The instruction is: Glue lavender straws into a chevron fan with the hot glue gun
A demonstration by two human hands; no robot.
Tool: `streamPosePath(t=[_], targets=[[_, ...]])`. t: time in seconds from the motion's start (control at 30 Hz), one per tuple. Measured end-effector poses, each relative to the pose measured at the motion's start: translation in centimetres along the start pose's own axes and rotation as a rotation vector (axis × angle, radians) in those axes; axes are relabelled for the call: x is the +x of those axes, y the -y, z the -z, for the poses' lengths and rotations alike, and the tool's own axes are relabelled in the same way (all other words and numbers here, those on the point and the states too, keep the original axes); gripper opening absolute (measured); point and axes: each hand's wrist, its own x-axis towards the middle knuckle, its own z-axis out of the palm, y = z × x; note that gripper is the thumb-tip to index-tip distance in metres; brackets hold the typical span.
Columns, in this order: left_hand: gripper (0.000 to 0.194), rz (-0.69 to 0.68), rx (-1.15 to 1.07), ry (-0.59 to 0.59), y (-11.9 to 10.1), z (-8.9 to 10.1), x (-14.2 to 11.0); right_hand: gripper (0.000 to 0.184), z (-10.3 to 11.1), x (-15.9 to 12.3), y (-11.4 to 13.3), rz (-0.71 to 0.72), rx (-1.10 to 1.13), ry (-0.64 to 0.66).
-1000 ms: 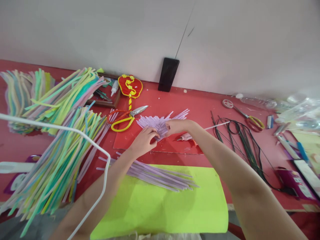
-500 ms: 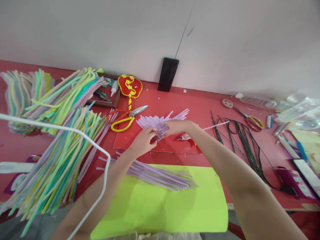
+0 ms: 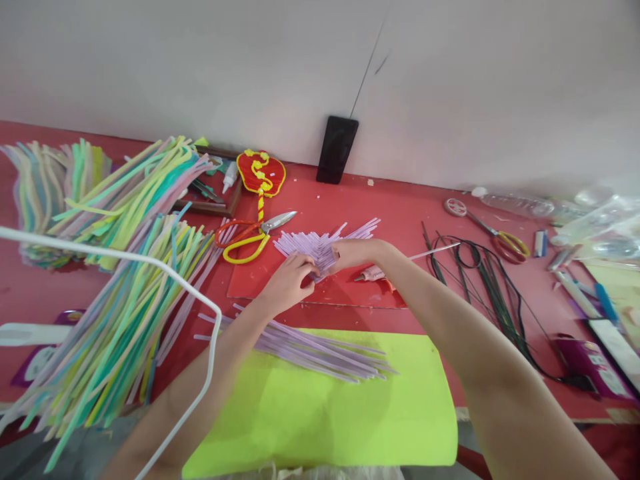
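Note:
A fan-shaped piece of purple pipe cleaners point(image 3: 311, 244) lies on a red board point(image 3: 280, 291) in front of me. Its stems spread out at the far end and narrow towards me. My left hand point(image 3: 290, 279) pinches its near left side, with thumb and fingers curled together. On the opposite edge, my right hand point(image 3: 353, 255) is closed, its fingertips hidden behind the hand. Just right of it rests a hot glue gun point(image 3: 371, 273), partly covered by my forearm. Loose purple pipe cleaners point(image 3: 320, 353) lie nearer to me on a yellow-green sheet point(image 3: 320, 420).
Bundles of pastel pipe cleaners point(image 3: 130, 320) fill the left side. Scissors point(image 3: 250, 240) and a red-and-yellow ornament point(image 3: 261, 175) lie behind the hands. A black phone point(image 3: 337, 150) leans on the wall. Dark green stems point(image 3: 493, 293) and more scissors point(image 3: 500, 240) are rightward. A white bar point(image 3: 165, 267) crosses the left foreground.
Almost nothing differs. Both hands keep their hold on the purple piece, and the whole view has shifted very slightly.

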Motion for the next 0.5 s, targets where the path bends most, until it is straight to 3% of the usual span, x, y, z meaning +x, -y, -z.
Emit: streamPosePath(t=[0.5], targets=[[0.017, -0.001, 0.005, -0.006, 0.06, -0.10, -0.01, 0.031, 0.11, 0.03, 0.26, -0.035, 0.041, -0.003]])
